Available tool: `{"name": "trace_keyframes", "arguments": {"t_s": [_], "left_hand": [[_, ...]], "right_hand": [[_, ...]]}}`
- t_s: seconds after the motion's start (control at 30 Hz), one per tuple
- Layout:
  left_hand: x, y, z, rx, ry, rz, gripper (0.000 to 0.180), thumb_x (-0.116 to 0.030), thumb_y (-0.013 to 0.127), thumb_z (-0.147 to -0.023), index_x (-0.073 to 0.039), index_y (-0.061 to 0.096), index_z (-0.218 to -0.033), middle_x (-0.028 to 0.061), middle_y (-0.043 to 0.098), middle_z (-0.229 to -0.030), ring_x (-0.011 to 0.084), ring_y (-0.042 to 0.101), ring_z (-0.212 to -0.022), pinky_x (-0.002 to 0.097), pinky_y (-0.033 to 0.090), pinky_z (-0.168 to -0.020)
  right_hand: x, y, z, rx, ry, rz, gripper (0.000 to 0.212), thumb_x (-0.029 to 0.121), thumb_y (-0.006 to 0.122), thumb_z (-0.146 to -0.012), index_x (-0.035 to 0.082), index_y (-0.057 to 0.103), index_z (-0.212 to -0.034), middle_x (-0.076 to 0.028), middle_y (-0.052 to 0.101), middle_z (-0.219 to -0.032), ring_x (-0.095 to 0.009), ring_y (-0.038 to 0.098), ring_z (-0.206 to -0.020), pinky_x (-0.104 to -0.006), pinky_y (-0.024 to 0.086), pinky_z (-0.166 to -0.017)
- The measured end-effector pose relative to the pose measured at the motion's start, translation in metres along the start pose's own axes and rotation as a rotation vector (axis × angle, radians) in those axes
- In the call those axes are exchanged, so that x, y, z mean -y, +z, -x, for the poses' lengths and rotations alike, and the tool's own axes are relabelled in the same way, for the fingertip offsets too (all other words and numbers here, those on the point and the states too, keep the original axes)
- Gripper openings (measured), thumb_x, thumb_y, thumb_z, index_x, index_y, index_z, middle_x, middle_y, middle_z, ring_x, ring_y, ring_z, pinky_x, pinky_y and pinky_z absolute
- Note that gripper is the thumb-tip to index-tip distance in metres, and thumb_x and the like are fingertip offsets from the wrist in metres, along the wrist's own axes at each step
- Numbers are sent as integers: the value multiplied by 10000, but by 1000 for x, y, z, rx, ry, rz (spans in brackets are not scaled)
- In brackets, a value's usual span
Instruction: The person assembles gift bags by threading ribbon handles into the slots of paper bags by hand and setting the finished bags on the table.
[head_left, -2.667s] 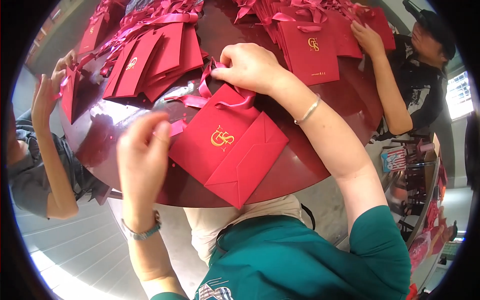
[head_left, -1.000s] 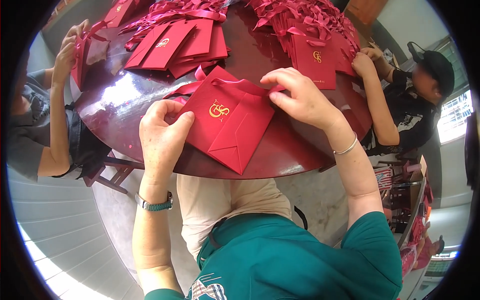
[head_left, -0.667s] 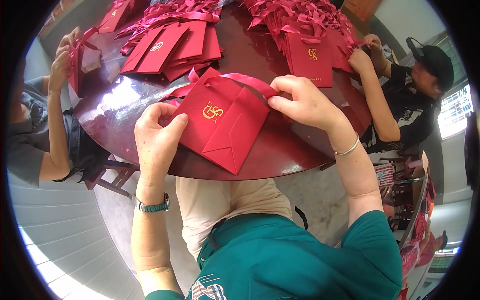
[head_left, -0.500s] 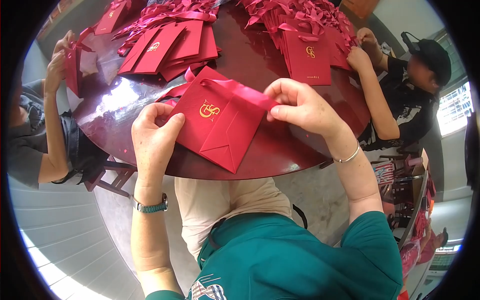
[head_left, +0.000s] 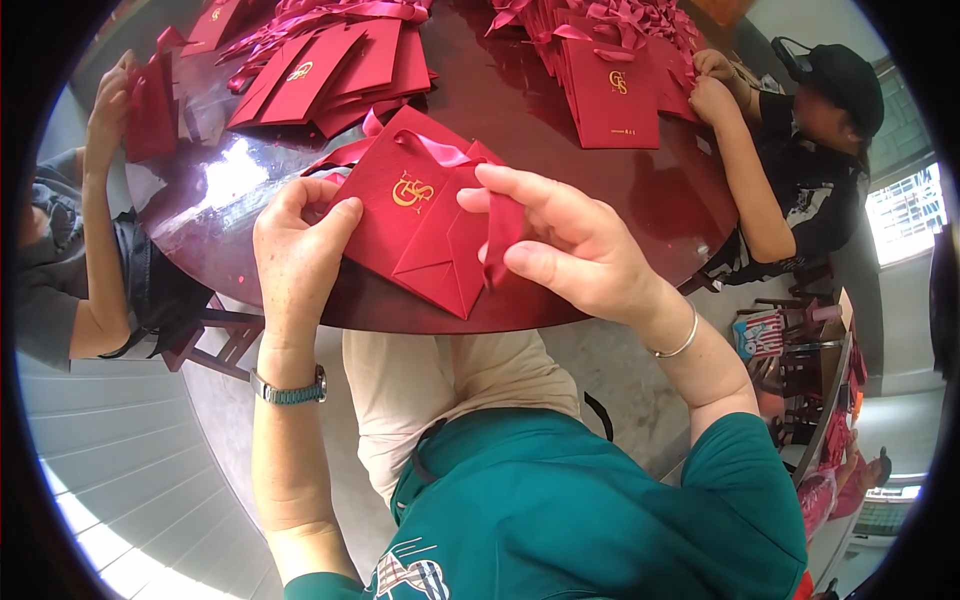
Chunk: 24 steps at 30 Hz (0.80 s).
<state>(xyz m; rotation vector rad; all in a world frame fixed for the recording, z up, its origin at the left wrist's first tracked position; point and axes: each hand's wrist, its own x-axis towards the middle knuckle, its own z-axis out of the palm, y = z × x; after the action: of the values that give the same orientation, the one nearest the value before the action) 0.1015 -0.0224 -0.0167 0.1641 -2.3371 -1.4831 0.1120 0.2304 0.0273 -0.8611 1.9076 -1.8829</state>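
Note:
A flat red paper gift bag with a gold emblem is tilted above the near edge of the table. My left hand pinches its left edge between thumb and fingers. A satin ribbon in pinkish red runs across the bag's upper part toward my right hand. There the ribbon passes among my loosely curled fingers, and a length of it hangs beside the thumb. More ribbon shows behind the bag, close to my left fingers. The ribbon's far end is hidden.
Red bags lie fanned at the back left of the dark round table; another ribboned stack is at the back right. At left a person's hand holds a red bag. Another person's hands touch the right stack.
My right hand has turned and its fingers have spread from their pinch, with the ribbon now hanging down among them. My left hand keeps its hold on the bag.

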Motion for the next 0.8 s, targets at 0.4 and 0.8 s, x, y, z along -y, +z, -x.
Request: {"name": "trace_keyframes", "arguments": {"t_s": [0.4,0.8], "left_hand": [[4,1,-1,7,12,-3,239,-157,713,-748,30,683,-894,54,668,-774,111,595,-708,263,487,-693],[7,0,-9,105,-53,207,232,-128,721,-767,42,676,-919,17,625,-764,91,553,-690,245,462,-640]], "right_hand": [[-32,-19,13,-184,-300,1077,437,36,723,-746,59,642,-1175,-85,621,-924,-218,580,-698,-321,487,-643],[-24,-9,-1,213,-653,1112,148,94,685,-738,124,684,-883,-16,653,-855,-181,622,-816,-325,460,-732]]}}
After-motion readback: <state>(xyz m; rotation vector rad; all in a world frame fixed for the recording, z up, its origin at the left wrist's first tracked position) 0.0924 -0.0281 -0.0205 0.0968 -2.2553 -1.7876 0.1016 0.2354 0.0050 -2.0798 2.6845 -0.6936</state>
